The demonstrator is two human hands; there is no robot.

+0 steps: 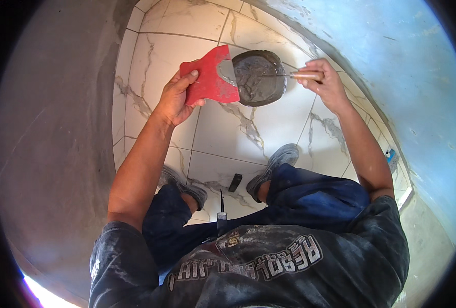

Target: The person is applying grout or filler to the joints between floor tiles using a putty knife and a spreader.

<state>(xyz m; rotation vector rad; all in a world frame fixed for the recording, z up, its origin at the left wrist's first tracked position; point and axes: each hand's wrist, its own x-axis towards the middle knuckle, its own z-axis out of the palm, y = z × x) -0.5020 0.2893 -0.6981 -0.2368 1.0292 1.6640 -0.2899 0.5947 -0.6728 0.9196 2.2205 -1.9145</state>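
Note:
My left hand (181, 95) grips a red flat, flexible-looking spreader (210, 77) with grey paste along its right edge. Just right of it a dark, squarish tub (278, 90) holds wet grey paste (253, 82). My right hand (323, 82) is closed on the wooden handle (303, 75) of a tool with a thin metal shank, whose tip reaches into or over the tub; the end is hidden in the paste or too small to tell.
Marble-patterned tiles (220, 128) cover the floor between plastered curved-looking walls (58, 128). Between my feet lie a small black block (234, 182) and a slim tool (221, 215). A small blue-and-white item (391, 159) sits by the right wall.

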